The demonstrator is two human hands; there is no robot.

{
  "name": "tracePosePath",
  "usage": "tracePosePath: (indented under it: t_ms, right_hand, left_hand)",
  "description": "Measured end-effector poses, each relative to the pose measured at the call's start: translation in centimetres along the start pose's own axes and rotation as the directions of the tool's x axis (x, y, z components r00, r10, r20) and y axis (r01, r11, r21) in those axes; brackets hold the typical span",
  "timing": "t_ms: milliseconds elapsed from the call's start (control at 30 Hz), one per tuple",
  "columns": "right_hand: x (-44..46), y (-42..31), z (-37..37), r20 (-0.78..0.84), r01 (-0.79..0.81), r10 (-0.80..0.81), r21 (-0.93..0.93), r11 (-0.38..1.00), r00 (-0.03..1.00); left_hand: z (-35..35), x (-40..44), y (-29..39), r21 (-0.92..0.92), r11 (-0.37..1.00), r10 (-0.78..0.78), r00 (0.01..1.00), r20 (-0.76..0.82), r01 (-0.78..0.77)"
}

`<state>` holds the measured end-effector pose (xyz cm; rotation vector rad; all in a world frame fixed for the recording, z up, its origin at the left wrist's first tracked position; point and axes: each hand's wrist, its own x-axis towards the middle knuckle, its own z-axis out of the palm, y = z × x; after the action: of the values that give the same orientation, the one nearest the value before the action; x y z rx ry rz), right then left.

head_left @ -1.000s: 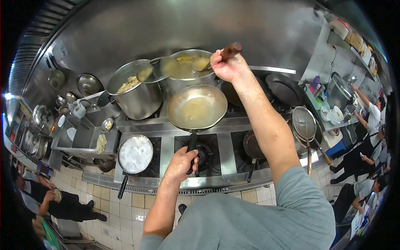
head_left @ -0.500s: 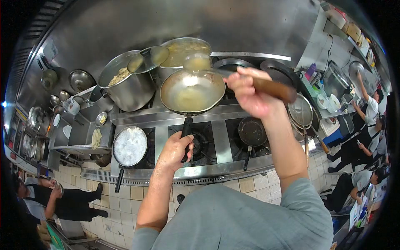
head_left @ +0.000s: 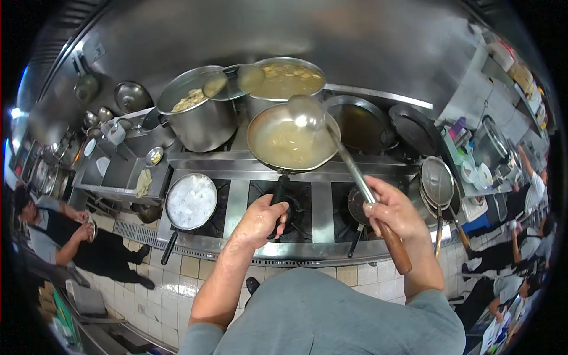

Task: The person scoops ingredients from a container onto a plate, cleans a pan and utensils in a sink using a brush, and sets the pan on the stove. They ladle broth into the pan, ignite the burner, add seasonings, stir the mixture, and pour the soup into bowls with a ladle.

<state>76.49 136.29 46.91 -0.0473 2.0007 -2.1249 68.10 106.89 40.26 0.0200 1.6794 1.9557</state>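
Observation:
My left hand (head_left: pixel 262 220) is closed around the black handle of a wok-shaped frying pan (head_left: pixel 260 155), which holds cloudy, pale liquid. In my right hand (head_left: pixel 395 208) is a ladle (head_left: pixel 355 171) with a wooden grip and a long metal shaft. Its round bowl is tipped over above the back right rim of the pan, underside toward me. Behind the pan stands a large pot (head_left: pixel 288 87) of yellowish broth with pieces floating in it. To its left is a tall steel stockpot (head_left: pixel 207 127) with pale chunks inside and a glass lid (head_left: pixel 222 86) resting across the top.
A pan of white, foamy liquid (head_left: pixel 191 202) sits on the front left burner, its handle toward me. A small dark pan (head_left: pixel 358 207) is at front right, partly behind my hand. Strainers (head_left: pixel 438 183) lie at right, a sink (head_left: pixel 112 177) at left. Co-workers (head_left: pixel 77 236) stand on both sides.
My right hand has come down and toward me, and the ladle bowl has moved from the broth pot's edge to over the pan and turned over. More liquid now shows in the pan.

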Motion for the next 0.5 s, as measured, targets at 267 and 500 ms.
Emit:
tracePosePath:
  t_ms: [267,500]
  right_hand:
    - [15.6,-5.1,-2.8,0.0,0.114,-0.136,-0.54,0.834,0.991]
    - [28.4,-3.9,-3.3,-0.077,0.026,-0.08,-0.541,0.841,0.994]
  left_hand:
    - [-0.3,0.3,-0.7,0.007,1.0,0.018,0.998,0.052,-0.019]
    - [-0.8,0.9,-1.9,0.048,0.997,0.052,0.998,0.043,-0.054]
